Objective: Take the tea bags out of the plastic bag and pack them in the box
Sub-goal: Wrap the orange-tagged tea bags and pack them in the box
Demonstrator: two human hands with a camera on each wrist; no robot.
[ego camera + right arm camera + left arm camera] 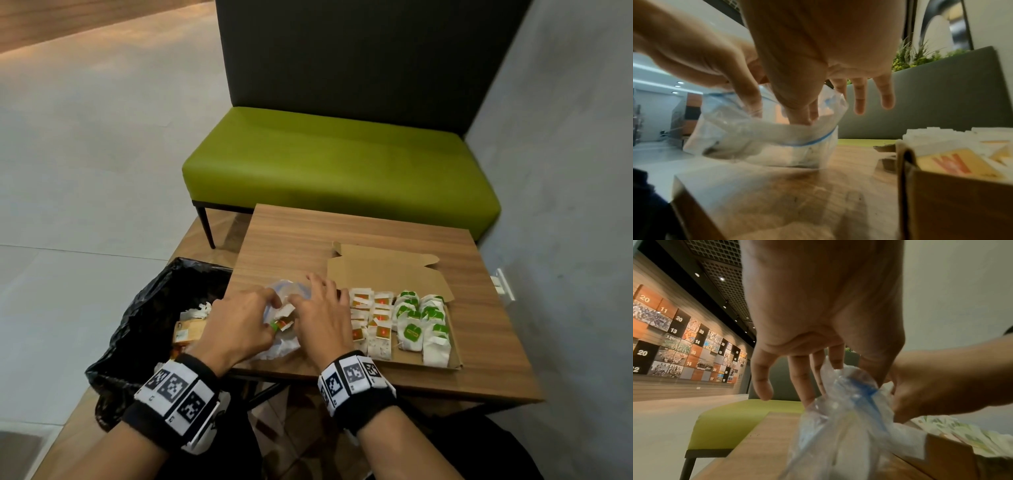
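Both hands point(281, 318) cover the plastic bag point(284, 342), hiding its contents.

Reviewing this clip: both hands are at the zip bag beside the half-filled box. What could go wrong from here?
1. The plastic bag lies near the table's left edge, right above the open black bin; a tea bag slipping from the left hand or right hand could drop in.
2. The box is already crowded with tea bags, so another squeezed in may push some up or out of their rows.
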